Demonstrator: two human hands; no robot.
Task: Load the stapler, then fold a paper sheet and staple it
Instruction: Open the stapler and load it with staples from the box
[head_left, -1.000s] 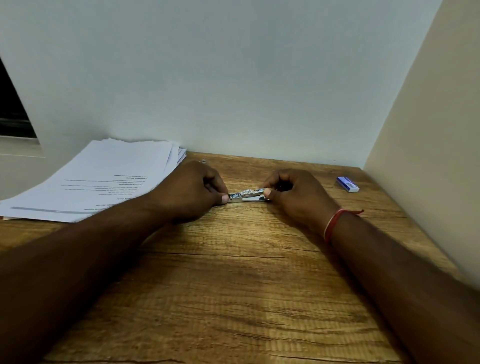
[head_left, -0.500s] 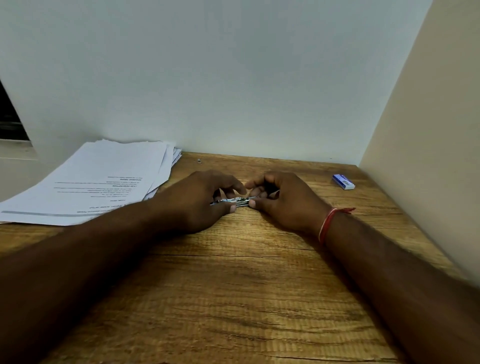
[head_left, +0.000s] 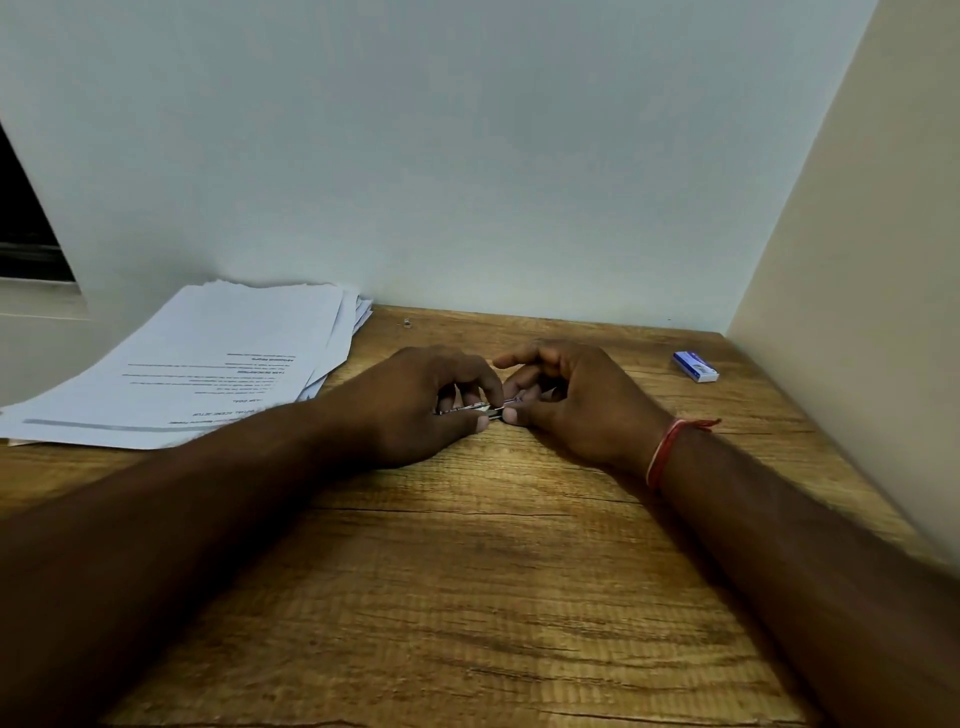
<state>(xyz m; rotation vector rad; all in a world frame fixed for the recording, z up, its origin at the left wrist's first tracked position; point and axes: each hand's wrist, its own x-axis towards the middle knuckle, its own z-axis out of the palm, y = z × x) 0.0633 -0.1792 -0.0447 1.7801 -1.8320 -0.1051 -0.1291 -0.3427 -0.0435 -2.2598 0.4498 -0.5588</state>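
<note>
- One stack of paper sheets (head_left: 208, 358) lies at the far left of the wooden counter (head_left: 467, 597), its back edge against the wall; the top sheet carries printed lines, and the exact number of sheets cannot be told.
- One tiny metal bit (head_left: 407, 323) sits on the counter near the wall, just right of the stack.
- Two bare hands meet at the middle of the counter, fingertips nearly touching.
- The left hand (head_left: 415, 400) has its grip curled in, thumb and fingers pinching the one small metal stapler (head_left: 470, 409), which is held low over the counter and mostly hidden by the fingers.
- The right hand (head_left: 576, 400) has its grip closed on the stapler's right end, thumb below and fingers bent above; whether it holds a strip of staples cannot be told.
- One red thread band (head_left: 665, 452) circles the right wrist.
- One small blue-and-white box (head_left: 696, 366) lies at the far right of the counter, near the side wall and well apart from the hands.
</note>
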